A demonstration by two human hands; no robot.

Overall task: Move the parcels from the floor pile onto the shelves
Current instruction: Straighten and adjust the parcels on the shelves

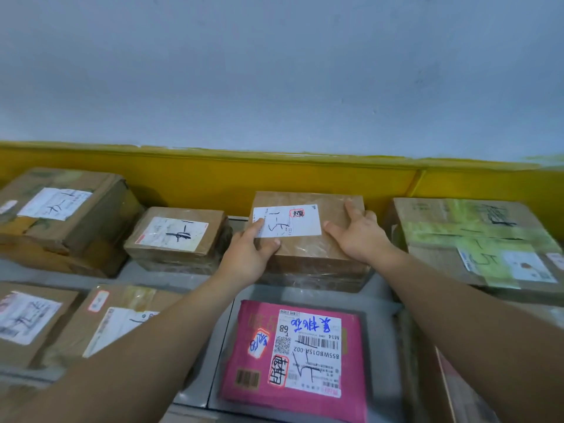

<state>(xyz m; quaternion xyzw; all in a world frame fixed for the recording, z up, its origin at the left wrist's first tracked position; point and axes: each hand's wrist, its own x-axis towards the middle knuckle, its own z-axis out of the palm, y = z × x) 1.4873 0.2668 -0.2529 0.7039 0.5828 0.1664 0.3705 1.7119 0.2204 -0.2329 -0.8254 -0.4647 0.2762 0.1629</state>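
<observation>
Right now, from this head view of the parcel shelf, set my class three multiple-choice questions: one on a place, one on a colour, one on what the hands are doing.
1. Where does the pink parcel lie?
A) nearer the camera than the taped brown box
B) on top of it
C) behind it

2. What colour is the wall band behind the parcels?
A) red
B) yellow
C) blue

3. What are the left hand and the right hand doing?
A) hanging free
B) lifting the pink parcel
C) both touching the taped brown box

Answers:
1 A, it lies in the front row, the box behind it.
2 B, the strip is plainly yellow.
3 C, each hand lies on the box's top.
</observation>
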